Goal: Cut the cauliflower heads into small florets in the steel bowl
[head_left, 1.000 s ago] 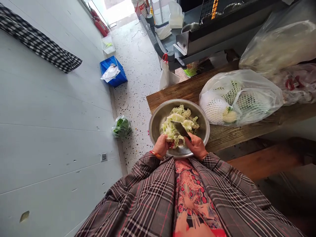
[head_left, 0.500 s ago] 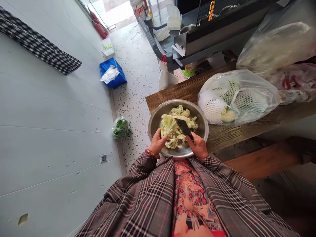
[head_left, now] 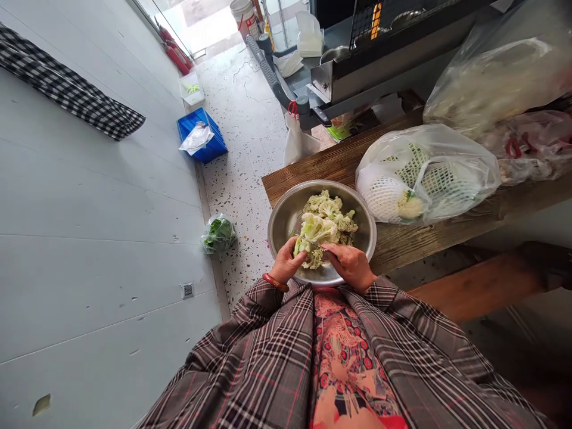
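Over a round metal bowl, my left hand is closed around the stem side of a pale cauliflower piece. My right hand grips the handle of a knife, whose blade is seen edge-on and lies against the cauliflower near my left fingers. The handle is mostly hidden in my fist. Several cut cauliflower florets lie in the bowl behind and beneath the held piece.
The bowl sits on a wooden bench. To its right lies a clear plastic bag of net-wrapped vegetables. A bag of leafy greens and a blue crate stand on the floor by the wall at left.
The knife has turned from showing its flat side to edge-on and moved left against the cauliflower. My right hand has shifted left, nearer my left hand.
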A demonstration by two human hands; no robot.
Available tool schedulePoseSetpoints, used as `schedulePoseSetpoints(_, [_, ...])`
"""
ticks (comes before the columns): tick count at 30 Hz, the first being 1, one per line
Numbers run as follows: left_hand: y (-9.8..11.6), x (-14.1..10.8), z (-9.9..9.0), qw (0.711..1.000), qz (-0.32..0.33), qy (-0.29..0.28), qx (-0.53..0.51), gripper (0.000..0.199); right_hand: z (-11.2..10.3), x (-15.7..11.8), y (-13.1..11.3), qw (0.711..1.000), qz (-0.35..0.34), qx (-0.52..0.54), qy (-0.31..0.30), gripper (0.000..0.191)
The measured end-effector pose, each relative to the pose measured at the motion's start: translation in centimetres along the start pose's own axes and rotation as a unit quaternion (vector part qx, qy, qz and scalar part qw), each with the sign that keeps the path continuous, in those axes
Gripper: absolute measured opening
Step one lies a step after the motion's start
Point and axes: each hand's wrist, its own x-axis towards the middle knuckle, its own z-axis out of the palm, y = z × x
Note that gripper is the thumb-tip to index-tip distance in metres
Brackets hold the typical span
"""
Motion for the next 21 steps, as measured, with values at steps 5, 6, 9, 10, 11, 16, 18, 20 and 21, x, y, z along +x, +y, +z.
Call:
schedulePoseSetpoints(5, [0.6,-0.4,0.0,0.997,-0.036,-0.017,-0.065,0.034,1.4,-0.9,0.9,0.997,0.023,-0.071,0.015,0.032])
schedulePoseSetpoints(6, [0.8,-0.5,0.2,0.994,-0.048,-0.018,-0.092,0.038,1.9,-1.2,1.2,0.996,0.032,-0.077,0.02,0.032])
schedulePoseSetpoints(9, [1.2,-0.8,1.1,0.987,-0.061,-0.055,-0.137,0.043,2.9,-2.1,1.8,0.996,0.048,-0.061,0.033,0.032])
schedulePoseSetpoints(10, [1.4,-0.8,1.4,0.986,-0.057,-0.073,-0.141,0.042,3.1,-2.3,1.9,0.997,0.054,-0.048,0.041,0.032])
schedulePoseSetpoints(11, [1.6,-0.8,1.6,0.985,-0.049,-0.082,-0.141,0.043,3.3,-2.4,1.9,0.996,0.063,-0.034,0.051,0.032])
schedulePoseSetpoints(16, [1.9,0.0,1.1,0.991,-0.027,-0.02,-0.133,0.048,2.9,-2.3,2.0,0.983,0.146,-0.013,0.112,0.035])
schedulePoseSetpoints(18, [1.7,0.4,0.2,0.991,-0.038,-0.026,-0.124,0.049,2.6,-2.4,2.5,0.974,0.186,-0.018,0.129,0.038])
schedulePoseSetpoints(20, [1.0,0.9,-0.7,0.992,-0.047,-0.035,-0.109,0.049,2.4,-2.7,3.1,0.965,0.223,-0.014,0.139,0.041])
schedulePoseSetpoints(21, [0.6,1.1,-1.2,0.994,-0.049,-0.029,-0.093,0.047,2.3,-2.9,3.5,0.961,0.24,-0.006,0.139,0.042])
